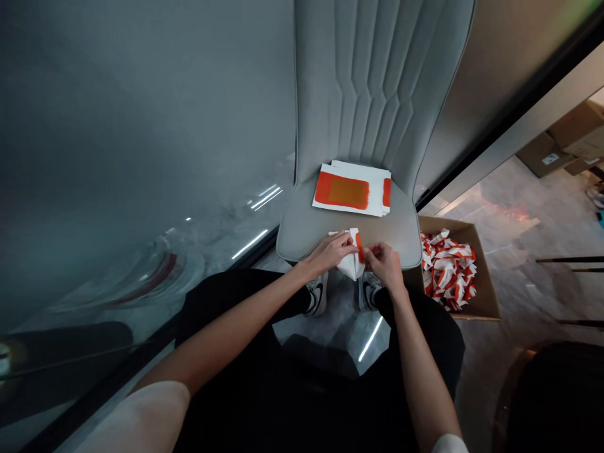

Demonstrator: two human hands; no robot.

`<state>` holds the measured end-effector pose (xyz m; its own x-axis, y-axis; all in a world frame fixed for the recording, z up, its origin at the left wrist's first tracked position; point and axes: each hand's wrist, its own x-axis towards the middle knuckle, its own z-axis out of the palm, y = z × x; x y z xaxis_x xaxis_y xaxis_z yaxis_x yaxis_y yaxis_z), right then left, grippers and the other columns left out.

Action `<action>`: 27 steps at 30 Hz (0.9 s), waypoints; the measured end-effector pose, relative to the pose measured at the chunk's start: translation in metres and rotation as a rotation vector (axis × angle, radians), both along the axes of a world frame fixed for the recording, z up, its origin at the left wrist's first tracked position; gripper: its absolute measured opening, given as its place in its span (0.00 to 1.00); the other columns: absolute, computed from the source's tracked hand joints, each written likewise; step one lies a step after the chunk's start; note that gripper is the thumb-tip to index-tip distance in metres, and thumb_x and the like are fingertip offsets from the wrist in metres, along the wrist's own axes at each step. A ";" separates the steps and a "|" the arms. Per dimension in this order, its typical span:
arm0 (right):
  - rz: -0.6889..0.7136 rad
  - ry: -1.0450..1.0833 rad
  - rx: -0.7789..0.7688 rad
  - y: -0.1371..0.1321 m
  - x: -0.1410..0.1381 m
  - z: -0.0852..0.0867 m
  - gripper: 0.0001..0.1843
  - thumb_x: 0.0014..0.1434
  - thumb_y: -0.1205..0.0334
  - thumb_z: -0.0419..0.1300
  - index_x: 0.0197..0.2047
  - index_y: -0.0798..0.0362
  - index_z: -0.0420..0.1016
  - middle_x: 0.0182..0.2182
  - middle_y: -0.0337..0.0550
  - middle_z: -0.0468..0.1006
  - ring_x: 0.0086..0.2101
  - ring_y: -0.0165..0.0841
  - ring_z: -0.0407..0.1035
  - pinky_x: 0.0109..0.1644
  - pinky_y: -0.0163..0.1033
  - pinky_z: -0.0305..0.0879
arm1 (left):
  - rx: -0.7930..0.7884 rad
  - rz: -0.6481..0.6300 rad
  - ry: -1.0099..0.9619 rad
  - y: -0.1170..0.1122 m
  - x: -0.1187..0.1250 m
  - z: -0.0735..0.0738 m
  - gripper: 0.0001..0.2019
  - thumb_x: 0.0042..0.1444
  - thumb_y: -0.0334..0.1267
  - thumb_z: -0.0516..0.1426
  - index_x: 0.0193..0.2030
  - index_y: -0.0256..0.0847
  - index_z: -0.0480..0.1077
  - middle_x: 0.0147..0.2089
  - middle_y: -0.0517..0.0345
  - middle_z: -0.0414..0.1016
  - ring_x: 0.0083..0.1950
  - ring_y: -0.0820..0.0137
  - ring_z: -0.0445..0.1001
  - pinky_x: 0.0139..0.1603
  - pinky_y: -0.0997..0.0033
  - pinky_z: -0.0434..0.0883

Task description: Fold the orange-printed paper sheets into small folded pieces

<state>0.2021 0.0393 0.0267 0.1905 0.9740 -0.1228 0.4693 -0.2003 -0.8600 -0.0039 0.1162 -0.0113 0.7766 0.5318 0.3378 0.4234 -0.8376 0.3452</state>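
Fingers [346, 242] of both our hands are closed on a folded white-and-orange paper [350, 261], which we hold just over the front edge of the seat of a gray upholstered chair [372, 82]. To our right, on a marble floor [514, 214], an open cardboard box [486, 283] stands beside the chair, heaped with creased white-and-orange paper pieces [448, 270], and more cardboard boxes [573, 138] lie farther off. On the seat, a stack of white paper sheets [352, 187] lies just beyond our hands, its top sheet printed with orange blocks around a brownish rectangle. Our left hand [328, 251] wraps over the white fold, while our right hand [384, 264] pinches the orange strip between its fingertips [370, 250], directly above our black-and-white sneakers [317, 296]
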 end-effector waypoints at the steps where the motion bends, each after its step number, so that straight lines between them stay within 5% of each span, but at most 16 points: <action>1: 0.022 -0.064 0.021 0.013 0.002 0.004 0.13 0.62 0.51 0.64 0.39 0.52 0.77 0.29 0.41 0.82 0.28 0.33 0.76 0.33 0.36 0.69 | -0.014 0.004 -0.006 0.000 0.000 -0.002 0.12 0.72 0.36 0.54 0.51 0.45 0.79 0.44 0.53 0.70 0.47 0.64 0.66 0.46 0.67 0.64; 7: 0.141 -0.352 -0.173 0.061 -0.009 0.011 0.09 0.58 0.56 0.71 0.34 0.53 0.82 0.24 0.43 0.81 0.27 0.35 0.75 0.32 0.35 0.66 | -0.092 0.038 -0.077 -0.002 0.002 -0.011 0.15 0.74 0.39 0.50 0.49 0.42 0.79 0.42 0.54 0.69 0.44 0.66 0.67 0.46 0.67 0.66; 11: 0.197 -0.347 -0.253 0.068 -0.010 0.013 0.12 0.57 0.56 0.72 0.25 0.51 0.81 0.18 0.41 0.76 0.23 0.32 0.72 0.28 0.34 0.62 | -0.174 0.009 -0.132 -0.007 -0.004 -0.001 0.18 0.75 0.43 0.49 0.46 0.39 0.79 0.44 0.51 0.70 0.46 0.65 0.68 0.51 0.65 0.69; 15: 0.207 -0.343 -0.289 0.071 -0.011 0.019 0.13 0.56 0.56 0.72 0.24 0.51 0.80 0.17 0.39 0.75 0.22 0.31 0.70 0.27 0.34 0.60 | -0.202 0.009 -0.152 -0.016 -0.013 0.010 0.16 0.74 0.42 0.50 0.56 0.41 0.78 0.49 0.48 0.71 0.52 0.62 0.69 0.56 0.61 0.71; 19: 0.219 -0.328 -0.236 0.077 -0.013 0.021 0.08 0.54 0.62 0.71 0.26 0.52 0.79 0.21 0.39 0.78 0.25 0.30 0.71 0.29 0.33 0.61 | -0.217 0.062 -0.161 -0.025 -0.013 0.012 0.15 0.73 0.38 0.52 0.60 0.42 0.75 0.51 0.48 0.72 0.55 0.61 0.70 0.60 0.58 0.72; 23: 0.221 -0.232 -0.121 0.082 -0.010 0.016 0.09 0.49 0.68 0.72 0.32 0.52 0.77 0.25 0.36 0.80 0.27 0.29 0.73 0.30 0.32 0.64 | -0.239 0.130 -0.232 -0.029 -0.010 0.012 0.11 0.72 0.37 0.53 0.53 0.40 0.76 0.51 0.48 0.75 0.57 0.60 0.71 0.60 0.57 0.72; 27: 0.233 -0.017 -0.202 0.076 -0.005 0.008 0.07 0.55 0.65 0.67 0.36 0.52 0.73 0.20 0.33 0.76 0.20 0.29 0.69 0.25 0.32 0.64 | -0.234 0.118 -0.255 -0.021 -0.013 0.016 0.10 0.71 0.36 0.54 0.48 0.40 0.78 0.50 0.48 0.76 0.57 0.60 0.71 0.60 0.56 0.72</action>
<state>0.1970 0.1155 0.0350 -0.0318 0.9477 -0.3176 0.5366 -0.2518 -0.8053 -0.0174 0.0949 0.0042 0.6115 0.6984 0.3718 0.3879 -0.6742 0.6285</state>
